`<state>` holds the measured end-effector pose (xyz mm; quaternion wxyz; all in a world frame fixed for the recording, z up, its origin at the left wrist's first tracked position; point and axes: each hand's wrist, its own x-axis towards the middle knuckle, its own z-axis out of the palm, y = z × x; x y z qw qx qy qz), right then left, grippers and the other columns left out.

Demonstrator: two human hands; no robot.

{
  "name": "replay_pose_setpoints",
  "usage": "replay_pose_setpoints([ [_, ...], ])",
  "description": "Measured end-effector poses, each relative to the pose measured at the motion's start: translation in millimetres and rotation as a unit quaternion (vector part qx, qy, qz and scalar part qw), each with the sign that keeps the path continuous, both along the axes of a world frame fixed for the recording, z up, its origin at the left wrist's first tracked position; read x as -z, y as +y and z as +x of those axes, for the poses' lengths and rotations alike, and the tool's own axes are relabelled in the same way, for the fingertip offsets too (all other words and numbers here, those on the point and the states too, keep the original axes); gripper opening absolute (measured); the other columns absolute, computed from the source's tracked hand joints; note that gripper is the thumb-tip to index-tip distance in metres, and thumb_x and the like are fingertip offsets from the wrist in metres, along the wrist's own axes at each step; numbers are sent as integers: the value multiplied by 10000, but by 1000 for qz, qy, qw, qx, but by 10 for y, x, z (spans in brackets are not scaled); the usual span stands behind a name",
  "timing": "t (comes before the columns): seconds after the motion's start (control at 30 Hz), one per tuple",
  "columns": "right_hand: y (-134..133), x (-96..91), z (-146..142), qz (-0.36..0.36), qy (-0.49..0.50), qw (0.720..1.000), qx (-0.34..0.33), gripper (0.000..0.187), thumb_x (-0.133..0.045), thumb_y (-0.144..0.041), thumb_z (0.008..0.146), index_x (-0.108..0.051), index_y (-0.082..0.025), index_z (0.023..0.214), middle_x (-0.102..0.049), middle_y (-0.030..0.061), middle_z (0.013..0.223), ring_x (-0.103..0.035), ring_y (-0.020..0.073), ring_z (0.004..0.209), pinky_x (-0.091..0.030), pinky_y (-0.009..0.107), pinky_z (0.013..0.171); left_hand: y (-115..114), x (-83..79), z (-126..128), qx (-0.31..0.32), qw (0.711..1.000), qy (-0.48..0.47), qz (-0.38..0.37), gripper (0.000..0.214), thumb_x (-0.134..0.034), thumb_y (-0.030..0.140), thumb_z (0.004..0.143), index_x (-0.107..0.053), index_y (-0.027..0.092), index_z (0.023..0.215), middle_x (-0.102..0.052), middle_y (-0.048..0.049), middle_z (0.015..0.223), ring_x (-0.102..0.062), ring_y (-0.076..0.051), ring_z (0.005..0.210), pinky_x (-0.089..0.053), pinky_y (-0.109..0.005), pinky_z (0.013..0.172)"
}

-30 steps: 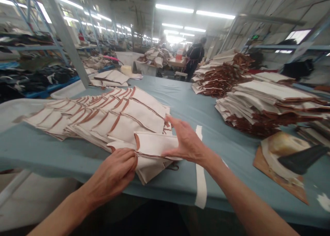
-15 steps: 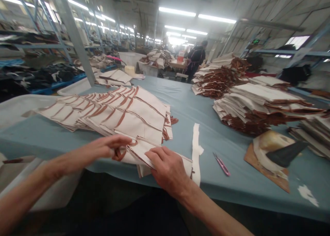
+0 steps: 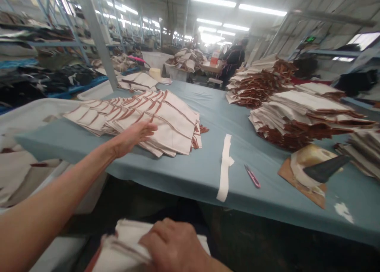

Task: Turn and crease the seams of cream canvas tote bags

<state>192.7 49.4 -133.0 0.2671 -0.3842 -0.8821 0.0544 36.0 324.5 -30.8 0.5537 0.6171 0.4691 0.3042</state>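
My left hand reaches out over a fanned row of cream cloth bags with brown trim on the blue table. Its fingers are stretched out and rest on the nearest bag. My right hand is low, below the table's near edge, with its fingers closed on a folded cream bag held in front of my body.
Tall stacks of the same bags stand at the right and far side. A white fabric strip, a pink snipper and a board with a dark tool lie near the front edge. A person stands far back. White bins sit at the left.
My right hand has pulled the front bag off the table down toward my body. My left hand has let go of it and moved out onto the fanned row.
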Motion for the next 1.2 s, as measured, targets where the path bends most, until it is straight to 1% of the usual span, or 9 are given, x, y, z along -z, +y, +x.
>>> replay_pose_setpoints([
  [0.1,-38,-200,363,-55,96,994,5,142,-675,-211,1043,-676,-226,1184,-818,46,1005,-753,214,832,-556,317,676,-472,-58,-241,13,999,-14,-32,474,-666,599,1103,-754,167,1278,-801,-124,1294,-788,-285,1133,-654,-514,1017],
  [0.27,-240,-266,723,-14,185,982,22,110,-593,-223,1128,-677,-221,1199,-806,69,970,-755,216,802,-577,315,694,-1521,48,-528,-2,1000,10,-14,660,-609,842,968,-828,220,997,-885,-117,1014,-823,-317,973,-662,-425,920],
  [0.4,-359,-193,866,20,175,983,52,171,-592,-183,1111,-688,-223,1247,-813,86,1001,-774,227,827,-611,333,720,-2319,166,-567,-4,985,130,112,514,-449,585,1128,-848,289,998,-883,-31,965,-803,-287,934,-631,-337,813],
  [0.5,-404,-169,924,44,145,986,70,195,-581,-173,1105,-692,-216,1260,-822,96,1015,-778,235,837,-629,346,726,-2713,172,-453,64,955,174,231,269,-602,446,1046,-834,315,1082,-875,-5,1039,-803,-258,912,-622,-306,789],
  [0.67,-519,-83,828,58,80,992,72,200,-573,-151,1105,-716,-183,1241,-835,111,1023,-766,241,845,-637,366,756,-2991,194,-111,78,944,235,219,173,-801,407,858,-718,272,788,-795,0,811,-727,-250,743,-515,-330,665],
  [0.83,-758,117,611,40,75,994,71,264,-544,-86,1080,-726,-134,1264,-842,128,1031,-753,252,852,-641,386,765,-3035,359,42,101,966,236,44,410,-509,525,1049,-714,249,824,-793,-19,797,-718,-245,729,-500,-331,662],
  [0.97,-913,154,652,-21,94,994,52,222,-608,-275,1122,-713,-157,1278,-842,120,1063,-772,262,904,-663,395,817,-3076,462,14,112,968,223,25,426,-449,464,1045,-656,239,748,-757,-21,737,-685,-225,685,-502,-312,642],
  [1.1,-871,5,926,-73,199,972,99,707,-539,-761,1094,-634,-167,1465,-789,195,1325,-770,333,1212,-657,495,1019,-3192,437,-68,154,977,138,41,301,-505,295,980,-747,242,809,-873,-67,1038,-780,-247,889,-596,-298,756],
  [1.2,-725,-126,1024,-132,209,960,131,725,-647,-744,1049,-615,-174,1496,-768,202,1411,-751,341,1302,-627,503,1090,-3285,389,-147,145,978,128,74,316,-523,285,998,-781,250,819,-867,-98,1313,-821,-286,1037,-653,-317,849],
])
